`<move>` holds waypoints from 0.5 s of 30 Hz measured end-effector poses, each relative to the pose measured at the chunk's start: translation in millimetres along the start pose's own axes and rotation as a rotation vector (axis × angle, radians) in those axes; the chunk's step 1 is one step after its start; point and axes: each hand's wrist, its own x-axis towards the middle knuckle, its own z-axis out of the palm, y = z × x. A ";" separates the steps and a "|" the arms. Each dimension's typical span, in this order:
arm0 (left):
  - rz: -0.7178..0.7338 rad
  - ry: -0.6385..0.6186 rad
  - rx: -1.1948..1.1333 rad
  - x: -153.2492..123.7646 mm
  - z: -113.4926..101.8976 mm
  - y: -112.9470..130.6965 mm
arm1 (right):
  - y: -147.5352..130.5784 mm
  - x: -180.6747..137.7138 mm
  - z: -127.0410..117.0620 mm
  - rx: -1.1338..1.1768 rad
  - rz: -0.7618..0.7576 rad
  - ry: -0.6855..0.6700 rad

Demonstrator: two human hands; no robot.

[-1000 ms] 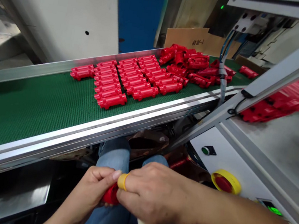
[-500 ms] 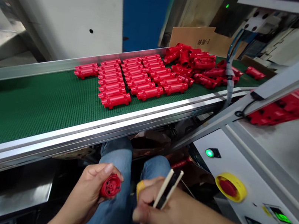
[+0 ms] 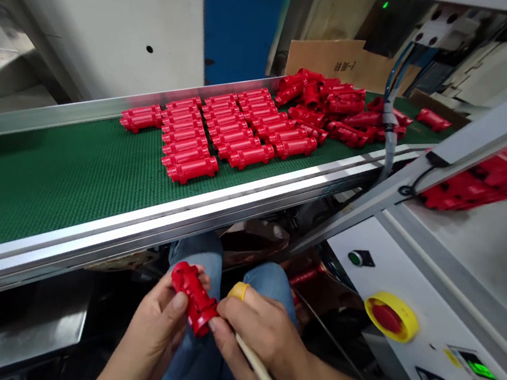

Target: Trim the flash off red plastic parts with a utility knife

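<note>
On the person's side of the green conveyor belt [image 3: 67, 188], the left hand [image 3: 155, 321] clamps its fingers round a tilted red tubular part [image 3: 193, 292], apparently steadying its lower end for the right hand [image 3: 268, 332], whose fingers close on a pale stick [image 3: 262, 375].

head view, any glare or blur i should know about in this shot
Head view: bright glare along the conveyor's metal rail; head view: the red stack at right looks smeared, while the red part in the left hand is clearer; head view: deep shadow below the conveyor.
</note>
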 end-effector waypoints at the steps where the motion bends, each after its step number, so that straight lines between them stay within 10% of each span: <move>1: -0.122 -0.019 -0.106 -1.6 1.2 -1.5 | 3.3 -3.2 -0.2 -0.052 -0.032 0.008; 15: -0.111 0.032 -0.179 -10.0 13.0 15.9 | 2.9 -10.6 -13.4 0.370 -0.181 0.162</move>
